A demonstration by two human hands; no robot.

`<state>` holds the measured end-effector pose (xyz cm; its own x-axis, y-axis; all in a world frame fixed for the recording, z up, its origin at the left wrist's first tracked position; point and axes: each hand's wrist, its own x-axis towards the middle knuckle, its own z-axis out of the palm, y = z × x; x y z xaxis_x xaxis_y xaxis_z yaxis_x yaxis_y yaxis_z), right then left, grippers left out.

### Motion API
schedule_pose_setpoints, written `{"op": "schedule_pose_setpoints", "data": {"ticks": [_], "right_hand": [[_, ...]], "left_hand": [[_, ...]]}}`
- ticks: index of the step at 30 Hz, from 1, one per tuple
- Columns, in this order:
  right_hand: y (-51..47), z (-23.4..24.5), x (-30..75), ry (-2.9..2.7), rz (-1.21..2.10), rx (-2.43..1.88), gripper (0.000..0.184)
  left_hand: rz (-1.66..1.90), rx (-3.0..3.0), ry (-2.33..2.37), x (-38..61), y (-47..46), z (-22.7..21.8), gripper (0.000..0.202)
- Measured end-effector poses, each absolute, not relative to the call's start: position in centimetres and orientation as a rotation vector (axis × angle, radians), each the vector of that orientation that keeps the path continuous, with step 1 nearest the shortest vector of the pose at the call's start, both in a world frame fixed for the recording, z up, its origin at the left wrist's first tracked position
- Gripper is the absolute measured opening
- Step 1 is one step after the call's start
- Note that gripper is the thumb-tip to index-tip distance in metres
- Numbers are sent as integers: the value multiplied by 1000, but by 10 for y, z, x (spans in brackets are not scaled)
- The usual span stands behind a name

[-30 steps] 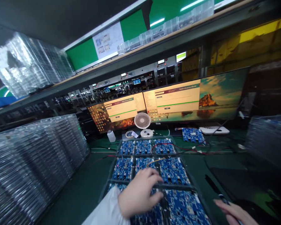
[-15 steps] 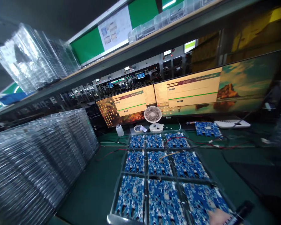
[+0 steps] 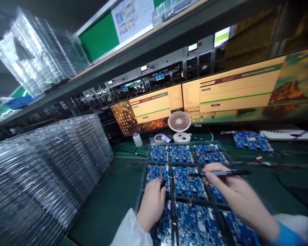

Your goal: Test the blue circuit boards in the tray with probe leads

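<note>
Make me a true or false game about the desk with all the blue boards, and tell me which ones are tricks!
1. The right hand is holding a pen. True.
2. The left hand is holding the white bottle. False: it pinches a small black thing, and the bottle stands at the back of the desk.
3. The fan stands in front of the screens. True.
4. Every blue board is in the tray. False: one blue board lies outside it, off to the right.
5. A tall stack of clear trays stands on the left. True.
</note>
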<state>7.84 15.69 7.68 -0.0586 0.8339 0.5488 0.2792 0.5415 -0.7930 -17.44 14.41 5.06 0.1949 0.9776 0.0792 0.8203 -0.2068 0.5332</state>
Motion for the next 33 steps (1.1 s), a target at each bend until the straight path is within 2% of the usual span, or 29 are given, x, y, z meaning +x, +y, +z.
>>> {"op": "schedule_pose_setpoints", "data": {"ticks": [2,8,13,33], "right_hand": [[180,70,45,-1639,633,-917,45],[238,18,-16,-1715,742,-899,67],[251,-10,-29,-1721,802,-898,72],[252,-23,-31,-1742,775,-890,73]], "left_hand": [[544,2097,1727,-180,153,41,48],[483,2044,1717,-180,148,31,47],[473,2009,1704,-182,152,32,47],[306,2001,1723,-183,150,32,47]]}}
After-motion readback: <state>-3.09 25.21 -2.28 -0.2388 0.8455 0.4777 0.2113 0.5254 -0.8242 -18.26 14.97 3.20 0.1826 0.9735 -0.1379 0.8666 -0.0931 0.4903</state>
